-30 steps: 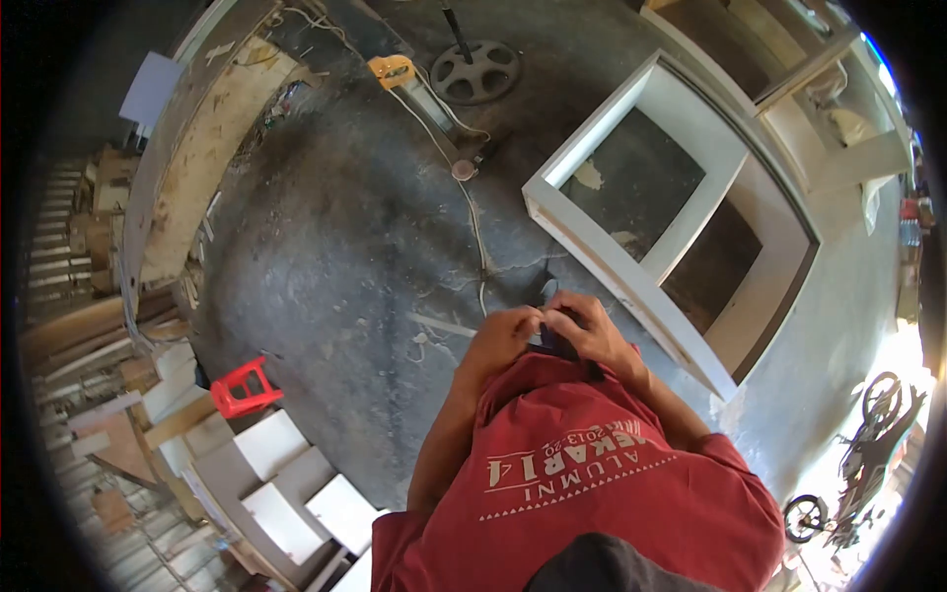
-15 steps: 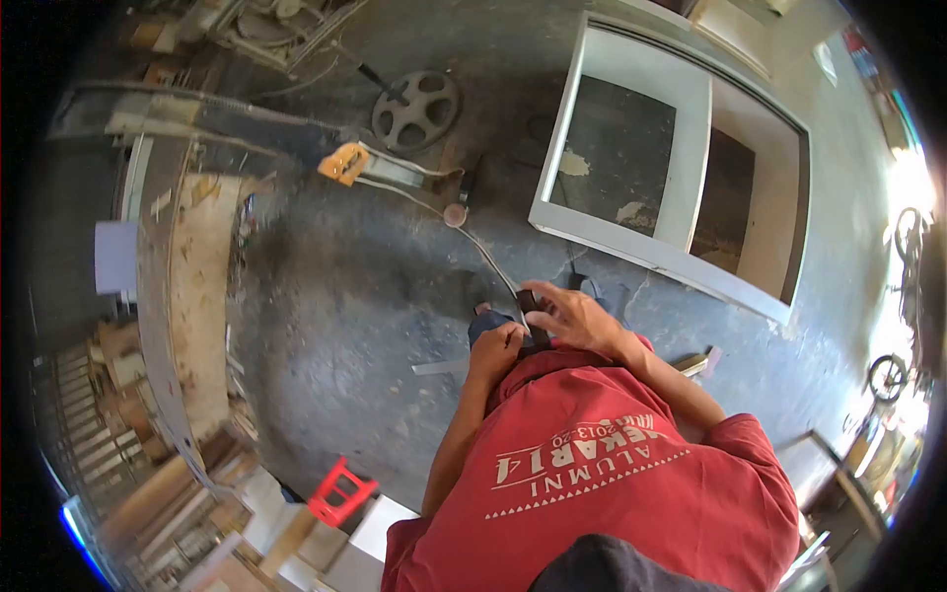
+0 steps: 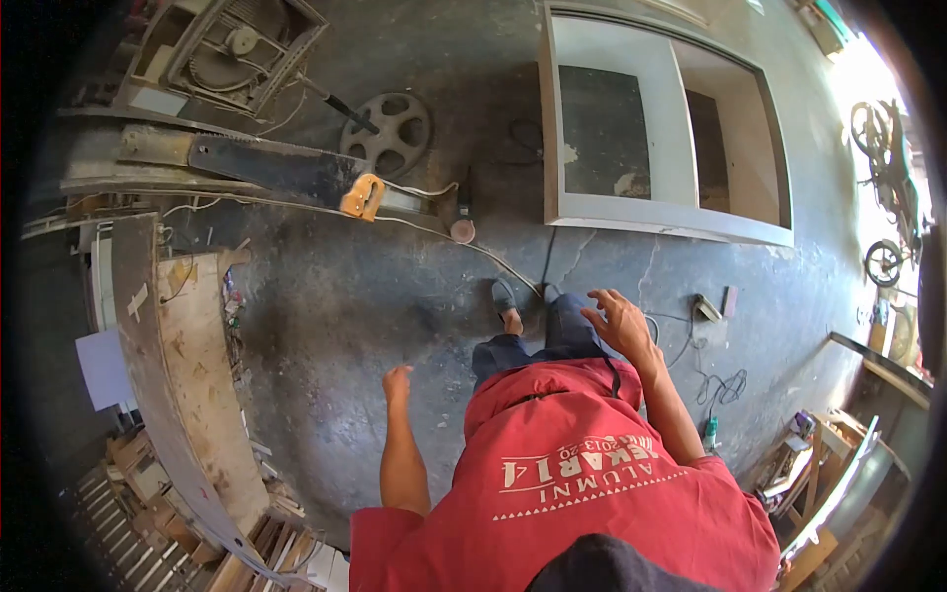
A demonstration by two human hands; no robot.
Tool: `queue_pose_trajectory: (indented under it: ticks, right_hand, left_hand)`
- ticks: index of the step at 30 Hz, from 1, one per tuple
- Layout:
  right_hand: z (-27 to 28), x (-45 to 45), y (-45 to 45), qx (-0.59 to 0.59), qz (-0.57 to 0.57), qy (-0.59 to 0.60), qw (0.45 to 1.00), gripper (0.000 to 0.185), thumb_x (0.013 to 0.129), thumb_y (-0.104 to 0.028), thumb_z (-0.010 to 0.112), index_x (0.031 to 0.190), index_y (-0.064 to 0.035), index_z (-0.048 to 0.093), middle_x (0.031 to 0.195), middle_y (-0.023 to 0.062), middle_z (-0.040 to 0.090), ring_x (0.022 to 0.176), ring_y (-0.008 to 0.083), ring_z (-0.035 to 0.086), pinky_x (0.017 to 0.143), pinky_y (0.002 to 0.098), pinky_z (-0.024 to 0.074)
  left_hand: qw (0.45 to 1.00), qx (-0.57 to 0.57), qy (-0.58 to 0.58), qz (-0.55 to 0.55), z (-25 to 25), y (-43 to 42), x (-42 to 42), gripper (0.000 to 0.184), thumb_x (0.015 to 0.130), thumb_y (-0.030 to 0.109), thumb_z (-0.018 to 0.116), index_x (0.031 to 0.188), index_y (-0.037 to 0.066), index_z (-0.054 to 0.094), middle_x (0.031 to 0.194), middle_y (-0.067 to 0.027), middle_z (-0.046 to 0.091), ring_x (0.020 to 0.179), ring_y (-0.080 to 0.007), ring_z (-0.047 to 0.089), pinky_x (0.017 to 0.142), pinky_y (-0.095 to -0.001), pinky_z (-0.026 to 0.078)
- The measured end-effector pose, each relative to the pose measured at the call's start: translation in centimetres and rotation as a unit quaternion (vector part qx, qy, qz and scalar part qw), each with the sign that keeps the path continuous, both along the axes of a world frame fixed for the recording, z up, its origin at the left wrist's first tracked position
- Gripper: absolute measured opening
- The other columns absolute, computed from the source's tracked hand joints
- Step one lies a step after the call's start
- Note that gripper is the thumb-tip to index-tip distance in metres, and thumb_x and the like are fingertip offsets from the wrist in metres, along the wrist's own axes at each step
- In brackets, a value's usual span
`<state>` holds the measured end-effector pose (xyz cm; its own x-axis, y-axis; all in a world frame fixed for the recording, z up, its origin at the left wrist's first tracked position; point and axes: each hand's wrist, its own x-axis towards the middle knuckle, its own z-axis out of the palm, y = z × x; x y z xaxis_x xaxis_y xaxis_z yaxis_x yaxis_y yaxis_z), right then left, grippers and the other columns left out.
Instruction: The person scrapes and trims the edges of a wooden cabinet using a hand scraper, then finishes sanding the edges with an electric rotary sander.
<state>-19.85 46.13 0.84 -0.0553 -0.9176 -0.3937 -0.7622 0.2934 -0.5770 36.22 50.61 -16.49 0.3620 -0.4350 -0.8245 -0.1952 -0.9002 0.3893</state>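
Observation:
My left hand (image 3: 397,381) hangs out to the left over the bare floor, fingers curled in, with nothing showing in it. My right hand (image 3: 619,322) is held in front of my right hip with its fingers apart and nothing in them. Just below it, a thin black strap (image 3: 614,379) hangs against the hem of my red shirt (image 3: 582,414). Neither hand touches the white cabinet frame (image 3: 651,219), which lies on the floor ahead.
A handsaw (image 3: 281,170) with a yellow handle rests on a board at the left. Behind it lies a spoked wheel (image 3: 387,136). A worn wooden bench (image 3: 197,365) runs along the left. Cables (image 3: 725,387) and a green power tool (image 3: 710,432) are on the floor at right.
My hands have come apart from the dark strap at my waist. The left has swung outward and down to the left; the right has moved to the right and opened.

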Motion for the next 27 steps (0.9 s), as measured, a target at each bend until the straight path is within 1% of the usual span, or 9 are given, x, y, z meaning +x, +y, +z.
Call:
queue_pose_trajectory:
  ticks: [1, 3, 7, 12, 17, 18, 22, 25, 27]
  right_hand:
    - [-0.1, 0.3, 0.9, 0.005, -0.003, 0.007, 1.0, 0.043, 0.099, -0.04, 0.069, 0.126, -0.0069, 0.069, 0.112, 0.0192, 0.072, 0.101, 0.0405, 0.071, 0.086, 0.0483, 0.057]
    - [-0.4, 0.5, 2.2, 0.031, 0.022, 0.051, 0.998, 0.045, 0.098, -0.043, 0.069, 0.126, -0.007, 0.069, 0.114, 0.0192, 0.072, 0.104, 0.0405, 0.071, 0.088, 0.0485, 0.0572]
    - [-1.1, 0.3, 3.6, 0.051, 0.025, 0.077, 0.995, 0.045, 0.098, -0.044, 0.069, 0.124, -0.007, 0.071, 0.117, 0.0195, 0.072, 0.106, 0.0404, 0.071, 0.09, 0.0488, 0.0571]
    - [-0.5, 0.6, 2.5, 0.033, -0.053, 0.086, 0.994, 0.045, 0.096, -0.042, 0.071, 0.123, -0.0063, 0.071, 0.118, 0.0205, 0.073, 0.106, 0.041, 0.071, 0.092, 0.0486, 0.057]
    - [-3.7, 1.6, 1.0, 0.017, -0.015, 0.086, 0.996, 0.044, 0.096, -0.04, 0.072, 0.123, -0.0061, 0.07, 0.116, 0.0211, 0.073, 0.107, 0.0411, 0.071, 0.091, 0.0483, 0.0573]
    - [-4.1, 1.9, 0.3, 0.017, 0.003, 0.083, 0.996, 0.044, 0.096, -0.04, 0.072, 0.124, -0.0062, 0.07, 0.116, 0.0214, 0.072, 0.107, 0.041, 0.07, 0.092, 0.0482, 0.0573]
    - [-5.9, 1.6, -2.0, 0.0, 0.033, 0.049, 0.998, 0.042, 0.095, -0.039, 0.072, 0.119, -0.0041, 0.069, 0.111, 0.0233, 0.073, 0.107, 0.0412, 0.07, 0.088, 0.0509, 0.0577]
    - [-8.1, -0.2, -3.1, -0.016, 0.052, 0.039, 0.998, 0.04, 0.095, -0.039, 0.072, 0.114, -0.0032, 0.069, 0.108, 0.0232, 0.074, 0.105, 0.0414, 0.071, 0.087, 0.0521, 0.0576]
    - [-8.1, -1.7, -4.2, 0.005, 0.056, 0.033, 0.998, 0.04, 0.095, -0.039, 0.072, 0.113, -0.0036, 0.069, 0.107, 0.0234, 0.074, 0.103, 0.0413, 0.071, 0.087, 0.052, 0.0576]
  left_hand:
    - [1.0, 0.005, 0.007, -0.003, -0.5, 1.3, 1.6, 0.034, 0.095, 0.036, 0.061, 0.09, 0.007, 0.078, 0.058, -0.0049, 0.058, 0.045, -0.0179, 0.054, 0.044, -0.0372, 0.04]
    - [0.992, -0.002, -0.028, 0.12, -2.5, 3.4, 3.3, 0.03, 0.094, 0.036, 0.06, 0.088, 0.011, 0.076, 0.055, 0.0044, 0.043, 0.038, -0.0103, 0.036, 0.036, -0.0304, 0.027]
    - [0.984, 0.0, 0.027, 0.176, -4.4, 6.2, 3.2, 0.028, 0.094, 0.031, 0.059, 0.089, 0.009, 0.075, 0.055, 0.0028, 0.044, 0.039, -0.0119, 0.038, 0.036, -0.0316, 0.03]
    - [0.996, 0.072, -0.008, 0.056, -5.3, 5.1, -2.4, 0.028, 0.093, 0.031, 0.058, 0.087, 0.009, 0.074, 0.054, 0.0027, 0.043, 0.039, -0.0129, 0.04, 0.037, -0.0315, 0.031]
    - [0.995, -0.015, 0.095, -0.033, -7.2, -0.3, -6.0, 0.036, 0.096, 0.039, 0.057, 0.086, 0.01, 0.077, 0.053, 0.0027, 0.046, 0.042, -0.0118, 0.042, 0.038, -0.0319, 0.032]
    - [0.995, -0.014, 0.093, -0.036, -6.2, -2.3, -7.0, 0.036, 0.096, 0.039, 0.057, 0.086, 0.01, 0.077, 0.053, 0.0027, 0.046, 0.042, -0.0118, 0.042, 0.038, -0.0319, 0.032]
    - [0.974, -0.072, 0.069, -0.203, -1.9, -8.8, -10.7, 0.044, 0.101, 0.045, 0.06, 0.093, 0.006, 0.078, 0.059, 0.0043, 0.05, 0.046, -0.0081, 0.041, 0.043, -0.0279, 0.03]
    - [0.974, -0.09, 0.043, -0.202, -1.4, -11.9, -13.8, 0.044, 0.1, 0.047, 0.061, 0.093, 0.006, 0.077, 0.058, 0.005, 0.048, 0.045, -0.0079, 0.039, 0.043, -0.0278, 0.029]
    - [0.981, -0.094, 0.048, -0.164, 1.2, -13.5, -17.1, 0.043, 0.1, 0.046, 0.063, 0.09, 0.006, 0.075, 0.058, 0.0052, 0.047, 0.045, -0.0075, 0.039, 0.043, -0.0279, 0.028]
